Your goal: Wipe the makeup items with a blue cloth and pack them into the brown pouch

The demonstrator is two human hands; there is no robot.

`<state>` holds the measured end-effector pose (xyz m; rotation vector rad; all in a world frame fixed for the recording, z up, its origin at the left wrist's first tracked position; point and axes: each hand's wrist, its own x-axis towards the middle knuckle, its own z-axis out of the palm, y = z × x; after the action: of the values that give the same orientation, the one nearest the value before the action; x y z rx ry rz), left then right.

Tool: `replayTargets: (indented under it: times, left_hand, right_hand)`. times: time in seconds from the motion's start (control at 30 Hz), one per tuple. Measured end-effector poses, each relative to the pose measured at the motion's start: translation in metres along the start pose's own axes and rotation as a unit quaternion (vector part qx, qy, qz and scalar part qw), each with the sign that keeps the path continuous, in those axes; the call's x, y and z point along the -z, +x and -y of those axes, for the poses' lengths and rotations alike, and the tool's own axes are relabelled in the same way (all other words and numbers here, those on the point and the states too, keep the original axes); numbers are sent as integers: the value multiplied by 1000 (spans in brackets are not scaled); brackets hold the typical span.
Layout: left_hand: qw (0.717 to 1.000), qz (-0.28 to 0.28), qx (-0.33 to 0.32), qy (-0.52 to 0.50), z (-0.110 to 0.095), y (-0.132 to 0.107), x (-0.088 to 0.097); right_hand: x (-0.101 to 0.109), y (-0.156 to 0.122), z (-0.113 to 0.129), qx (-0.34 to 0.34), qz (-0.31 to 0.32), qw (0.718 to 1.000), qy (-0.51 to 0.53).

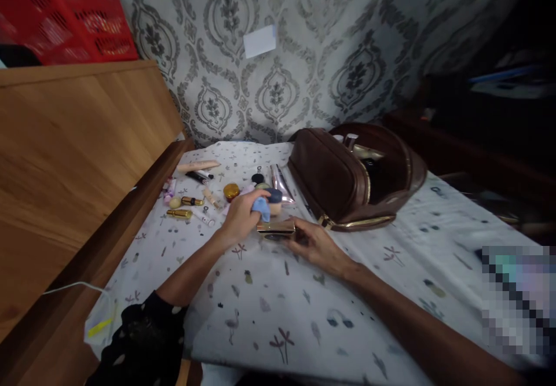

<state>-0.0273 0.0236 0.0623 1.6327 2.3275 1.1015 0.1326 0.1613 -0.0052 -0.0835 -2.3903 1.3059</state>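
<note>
A small blue cloth (261, 208) is pinched in my left hand (241, 215), just above a gold case with a shiny edge (276, 228). My right hand (317, 246) grips that case by its right end, fingers closed round it; its exact kind is unclear. Behind the cloth stands a jar with a dark lid (273, 195). A silvery-pink tube (282, 184) lies beyond it, close to the brown bag. Left of my left hand are a small jar with a gold lid (231, 191) and a gold lipstick-like tube (179, 214).
An open brown bag (330, 172) with items inside lies at the back right. Several small cosmetics, among them a beige tube (198, 166), are scattered at the back left. A wooden panel (87, 143) borders the left side, with a red basket (69, 18) on top.
</note>
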Motion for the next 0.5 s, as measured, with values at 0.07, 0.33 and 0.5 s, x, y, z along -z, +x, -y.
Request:
replayTargets:
  times: [0.07,0.33,0.5]
  left_hand:
    - [998,-49,-9,24,3,-1,-2]
    - [979,-94,-172,63,-37,-14,-15]
    - [945,-7,-218,243,-48,-18,-49]
  right_hand:
    - [1,1,-1,1,4,1000,-10]
    - [-1,1,-2,28,-30,999,-28]
    - [-3,-2,-10,19,-23,999,-35]
